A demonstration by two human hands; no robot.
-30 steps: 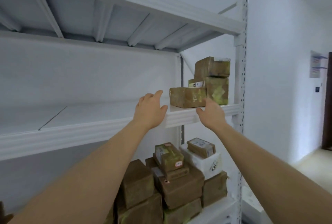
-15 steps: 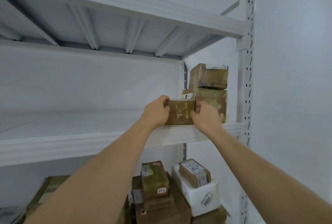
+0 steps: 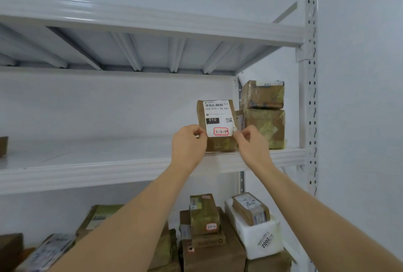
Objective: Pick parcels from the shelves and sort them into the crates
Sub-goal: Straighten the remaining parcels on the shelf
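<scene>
One brown parcel (image 3: 217,125), white-labelled.

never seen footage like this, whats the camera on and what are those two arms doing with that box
There is no machine here: the camera sits on a person's head and looks forward, so the two bare arms are that person's own. Ahead stands a white metal shelf rack. The left hand and right hand hold a small brown cardboard parcel by its lower corners, tipped up so that its white shipping label faces the camera; a red-framed sticker on it reads roughly 3-3-19. Beside it on the same shelf stand two taped brown boxes, one stacked on the other. The shelf below holds more brown parcels and a white foam box. No crates are in view.
</scene>
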